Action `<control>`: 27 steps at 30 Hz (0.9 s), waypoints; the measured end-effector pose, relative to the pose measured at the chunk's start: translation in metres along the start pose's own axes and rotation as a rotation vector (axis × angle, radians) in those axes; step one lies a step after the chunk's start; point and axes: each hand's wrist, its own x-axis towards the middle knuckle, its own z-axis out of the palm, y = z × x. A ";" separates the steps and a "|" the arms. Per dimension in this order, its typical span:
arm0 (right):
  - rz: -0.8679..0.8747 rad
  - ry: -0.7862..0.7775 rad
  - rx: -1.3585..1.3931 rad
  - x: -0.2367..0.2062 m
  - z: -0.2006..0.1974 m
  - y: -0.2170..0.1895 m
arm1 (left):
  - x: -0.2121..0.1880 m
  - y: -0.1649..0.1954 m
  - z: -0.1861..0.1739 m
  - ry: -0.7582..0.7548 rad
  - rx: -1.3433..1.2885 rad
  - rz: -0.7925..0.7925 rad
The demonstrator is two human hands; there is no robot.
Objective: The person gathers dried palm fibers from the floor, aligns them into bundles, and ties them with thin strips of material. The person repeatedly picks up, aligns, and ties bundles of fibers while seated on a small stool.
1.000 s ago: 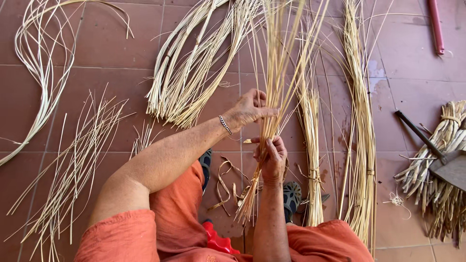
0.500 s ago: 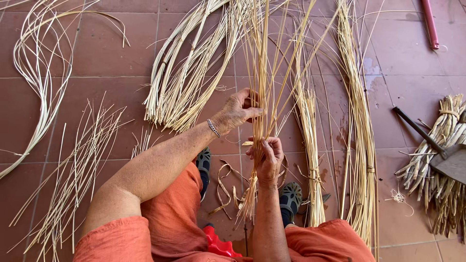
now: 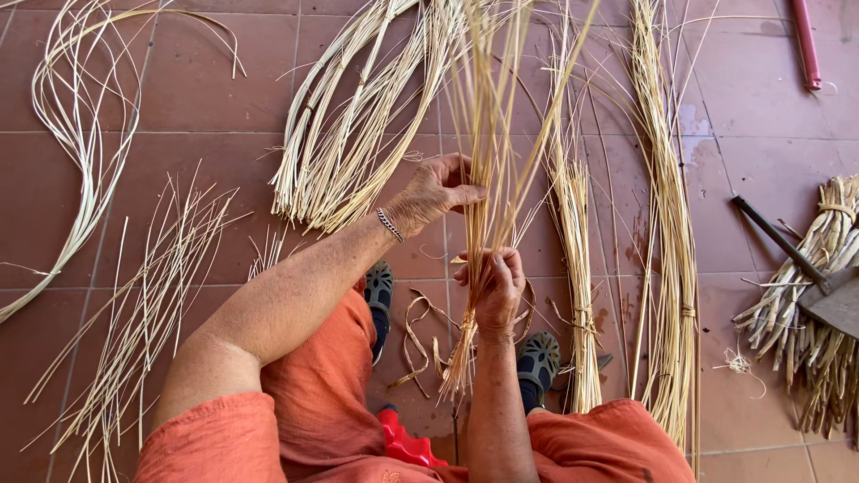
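Observation:
A bunch of pale yellow straw stalks (image 3: 490,134) stands upright in front of me, its cut ends hanging near my knees. My right hand (image 3: 490,284) is closed around the bunch low down. Higher up, my left hand (image 3: 437,190), with a metal bracelet on its wrist, pinches a few stalks at the bunch's left side. Both arms come out of orange clothing.
Loose bundles of straw lie on the red tiled floor: a fanned bundle (image 3: 344,134) behind my left hand, thin stalks (image 3: 143,304) at left, long tied bundles (image 3: 667,268) at right. A dark blade tool (image 3: 805,277) rests on thick reeds far right. My dark shoes (image 3: 540,358) show below.
My left hand has slid left and slightly down along the stalks. The view has shifted a little. My right hand keeps its grip.

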 end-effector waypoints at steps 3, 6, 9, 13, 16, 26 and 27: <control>0.036 0.013 -0.161 -0.002 0.004 -0.001 | -0.001 -0.007 -0.002 0.022 0.080 0.064; 0.026 0.024 -0.283 -0.002 0.005 -0.001 | -0.001 -0.010 -0.001 0.021 0.133 0.119; 0.045 0.085 -0.262 -0.001 0.004 -0.001 | -0.003 -0.007 -0.003 0.032 0.166 0.089; 0.004 0.130 -0.197 0.001 0.001 0.000 | -0.008 0.001 -0.008 -0.005 0.107 0.025; -0.010 0.112 -0.182 0.000 -0.001 0.002 | -0.010 0.005 -0.009 -0.020 0.095 0.007; -0.045 0.114 -0.110 0.001 0.000 0.006 | -0.013 0.009 -0.012 -0.100 -0.069 -0.054; -0.040 0.122 -0.118 0.001 -0.001 0.005 | -0.012 0.009 -0.012 -0.106 -0.078 -0.048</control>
